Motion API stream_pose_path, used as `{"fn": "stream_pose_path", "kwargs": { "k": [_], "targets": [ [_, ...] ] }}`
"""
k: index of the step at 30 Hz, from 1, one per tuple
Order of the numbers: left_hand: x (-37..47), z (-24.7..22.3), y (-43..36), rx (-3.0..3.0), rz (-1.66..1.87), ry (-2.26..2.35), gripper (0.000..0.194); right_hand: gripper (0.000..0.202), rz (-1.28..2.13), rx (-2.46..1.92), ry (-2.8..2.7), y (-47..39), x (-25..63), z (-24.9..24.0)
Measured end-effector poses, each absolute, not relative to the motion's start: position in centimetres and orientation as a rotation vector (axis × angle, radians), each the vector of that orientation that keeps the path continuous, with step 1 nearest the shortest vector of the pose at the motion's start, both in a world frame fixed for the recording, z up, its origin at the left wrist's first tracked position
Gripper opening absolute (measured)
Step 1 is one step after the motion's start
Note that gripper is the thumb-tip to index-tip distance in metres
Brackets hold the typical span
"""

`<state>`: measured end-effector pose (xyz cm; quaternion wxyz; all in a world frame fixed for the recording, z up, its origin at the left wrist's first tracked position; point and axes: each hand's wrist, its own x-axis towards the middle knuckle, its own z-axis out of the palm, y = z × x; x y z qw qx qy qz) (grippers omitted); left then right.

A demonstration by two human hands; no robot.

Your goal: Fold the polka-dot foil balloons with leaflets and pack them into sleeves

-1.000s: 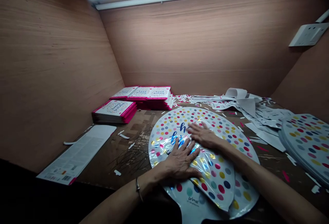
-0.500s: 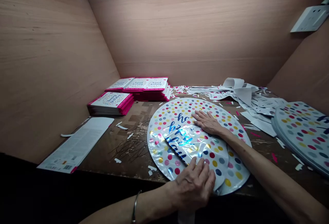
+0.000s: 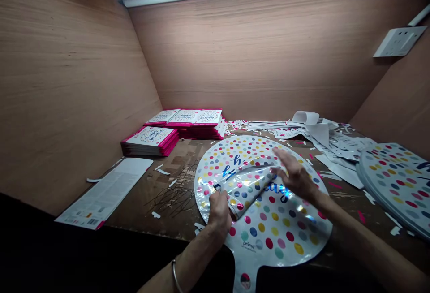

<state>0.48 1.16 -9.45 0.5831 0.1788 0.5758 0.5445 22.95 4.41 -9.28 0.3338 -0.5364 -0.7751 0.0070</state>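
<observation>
A flat foil balloon (image 3: pixel 282 239), white with coloured dots and blue lettering, lies in front of me, its tail hanging over the front edge. A folded, shiny part (image 3: pixel 250 188) is raised across its middle; I cannot tell whether this belongs to the same balloon or another one. My left hand (image 3: pixel 220 212) is closed on the lower left end of this fold. My right hand (image 3: pixel 295 176) is over the right side of the balloon, fingers stretched out and slightly blurred, thumb side by the fold's upper end.
Pink-edged "happy birthday" packets (image 3: pixel 151 136) stand in stacks at the back left. A printed card sleeve (image 3: pixel 104 194) lies at the left. Paper strips (image 3: pixel 317 127) and scraps are at the back right, beside more dotted balloons (image 3: pixel 396 176). Wooden walls (image 3: pixel 262 60) enclose the table.
The folded foil has lifted and now forms a raised roll, uncovering the balloon's lower part and tail. My left hand has moved up and left; my right hand has moved right. The view has tilted upward.
</observation>
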Motion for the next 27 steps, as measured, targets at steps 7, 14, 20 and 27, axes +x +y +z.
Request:
{"fn": "stream_pose_path", "kwargs": {
  "k": [7, 14, 20, 27],
  "targets": [
    [0.1, -8.5, 0.2, 0.452, 1.202, 1.325, 0.007, 0.047, 0.254, -1.027, -2.588, -0.1, 16.7, -10.8],
    [-2.4, -2.2, 0.0, 1.865, 0.847, 0.793, 0.027, 0.050, 0.562, -0.874, -2.443, -1.8, 17.8, -9.4],
    [-2.1, -5.9, 6.4, 1.556, 0.233, 0.599, 0.047, 0.028, 1.248, -0.890, -1.916, -2.4, 18.0, -8.9],
    [-1.6, -8.6, 10.3, 1.255, 0.426, 0.870, 0.041, 0.011, 1.642, -1.135, -0.601, 1.5, 18.6, -10.1]
  ]
}}
